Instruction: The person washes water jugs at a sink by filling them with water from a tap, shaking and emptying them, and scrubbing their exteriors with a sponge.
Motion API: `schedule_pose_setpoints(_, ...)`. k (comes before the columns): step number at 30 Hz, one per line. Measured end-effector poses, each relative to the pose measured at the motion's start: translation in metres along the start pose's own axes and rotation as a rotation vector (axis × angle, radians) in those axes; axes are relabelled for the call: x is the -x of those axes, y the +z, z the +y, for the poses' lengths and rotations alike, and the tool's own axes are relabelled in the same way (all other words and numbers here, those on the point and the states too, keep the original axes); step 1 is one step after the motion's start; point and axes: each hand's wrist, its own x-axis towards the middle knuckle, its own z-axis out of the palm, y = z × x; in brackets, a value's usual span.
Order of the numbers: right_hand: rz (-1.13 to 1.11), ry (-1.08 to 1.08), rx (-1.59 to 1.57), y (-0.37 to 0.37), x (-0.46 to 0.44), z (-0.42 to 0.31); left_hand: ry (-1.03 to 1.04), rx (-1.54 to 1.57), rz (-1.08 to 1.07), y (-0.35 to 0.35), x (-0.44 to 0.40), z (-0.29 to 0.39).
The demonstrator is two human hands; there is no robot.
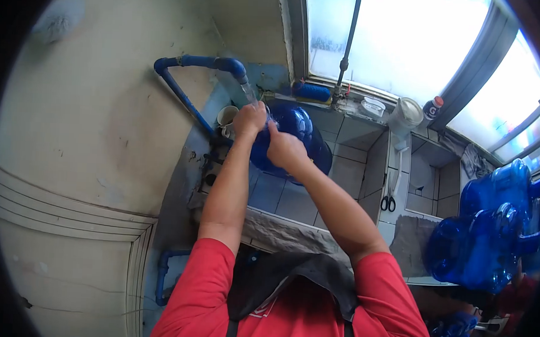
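We're seeing water (248,93) running onto the left hand (250,119), which, with the right hand (287,151), is hiding the mouth of the jug (312,137) sitting in the basin (347,175) (whether they're gripping, we cannot tell).

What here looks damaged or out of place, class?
The wall left of the blue pipe looks damaged: stains and chipped patches mar its pale surface. Scissors on the tiled ledge also seem slightly odd, lying loose beside the basin.
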Motion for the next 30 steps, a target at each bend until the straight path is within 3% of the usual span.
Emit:
schedule_pose_setpoints(2,-0.044,0.032,-0.007,-0.001,0.01,-0.008,0.077,-0.021,-0.009,0.008,-0.012,-0.007)
schedule_pose_setpoints(4,-0.009,0.084,-0.109,0.003,0.011,-0.008,-0.039,-0.022,0.039,0.015,-0.016,-0.006)
schedule_pose_setpoints(11,0.023,0.025,-0.145,0.003,0.007,-0.003,-0.069,0.007,0.051,0.006,0.005,0.003)
schedule_pose_setpoints(16,0.04,0.058,-0.11,0.015,-0.003,0.0,0.106,-0.018,0.145,0.034,-0.012,-0.02)
schedule_pose_setpoints(20,0.043,0.048,-0.113,0.011,-0.033,0.023,0.077,0.027,0.176,0.029,0.027,0.005)
schedule_pose_setpoints(23,0.078,-0.092,-0.117,0.011,-0.025,0.041,0.145,0.083,0.155,0.041,0.0,-0.018)
schedule_pose_setpoints(25,0.075,-0.041,-0.154,0.016,-0.008,0.043,0.354,0.038,0.054,0.053,-0.025,-0.042)
schedule_pose_setpoints(28,0.026,0.034,-0.133,0.008,0.024,0.028,0.477,-0.06,-0.018,0.043,-0.036,-0.048)
schedule_pose_setpoints(30,-0.019,0.089,-0.105,0.003,0.034,0.013,0.398,-0.12,-0.09,0.037,-0.045,-0.042)
